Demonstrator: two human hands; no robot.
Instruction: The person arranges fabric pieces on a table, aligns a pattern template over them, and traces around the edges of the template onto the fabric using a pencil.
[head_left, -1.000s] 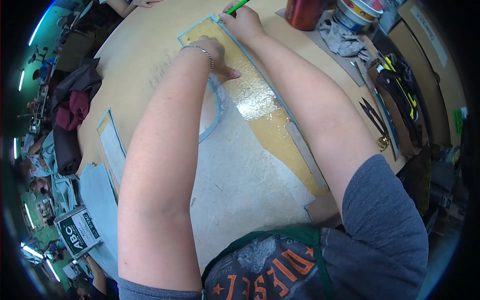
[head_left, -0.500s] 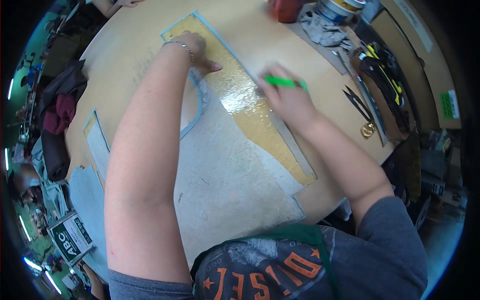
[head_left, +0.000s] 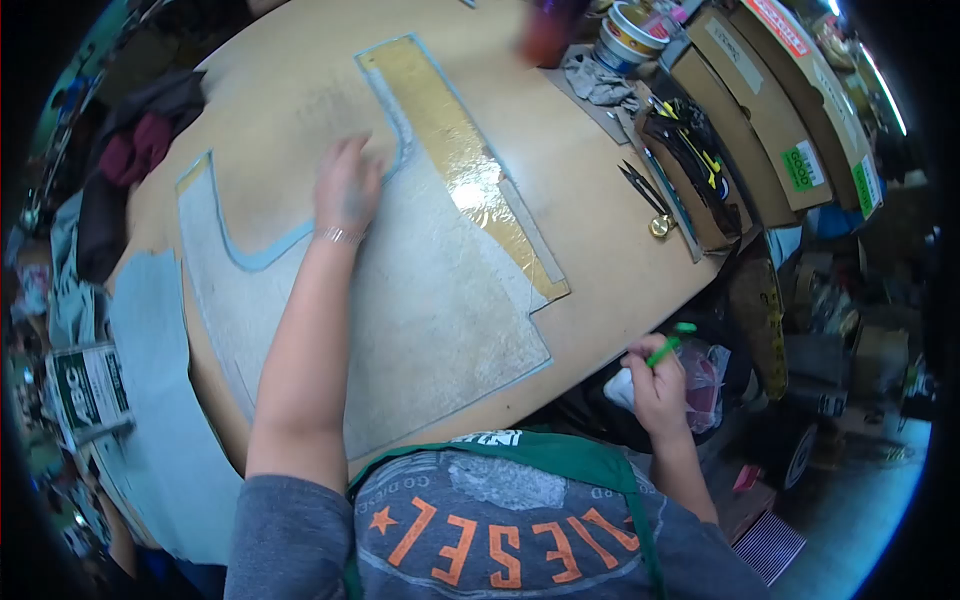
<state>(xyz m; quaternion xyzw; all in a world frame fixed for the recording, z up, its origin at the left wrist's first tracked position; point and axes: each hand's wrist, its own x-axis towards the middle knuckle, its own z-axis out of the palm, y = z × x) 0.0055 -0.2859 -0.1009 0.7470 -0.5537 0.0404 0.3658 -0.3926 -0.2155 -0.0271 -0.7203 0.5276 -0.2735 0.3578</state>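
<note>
On the table lies a large pale grey sheet-like panel (head_left: 430, 290) with light blue edges and a curved cut-out. A glossy yellow strip (head_left: 440, 120) runs along its right side, with a narrow grey strip (head_left: 527, 230) at the strip's outer edge. My left hand (head_left: 348, 190), slightly blurred, is over the panel near the curved edge, fingers apart and holding nothing; whether it touches is unclear. Beyond the table's front right edge, my right hand (head_left: 660, 390) is closed around a slim green tool (head_left: 663, 350), whose working end I cannot make out.
Dividers (head_left: 645, 200) lie at the right, beside a cardboard box of tools (head_left: 690, 165). Behind are a grey rag (head_left: 600, 80), white tubs (head_left: 630, 38) and a blurred reddish container (head_left: 550, 35). Blue-grey sheet material (head_left: 160, 400) hangs at the left; dark cloth (head_left: 150, 130) lies beyond.
My right hand has drawn back from the yellow strip to beyond the table edge, still holding the green tool. My left hand has left the strip's far end for the curved edge. The view has shifted.
</note>
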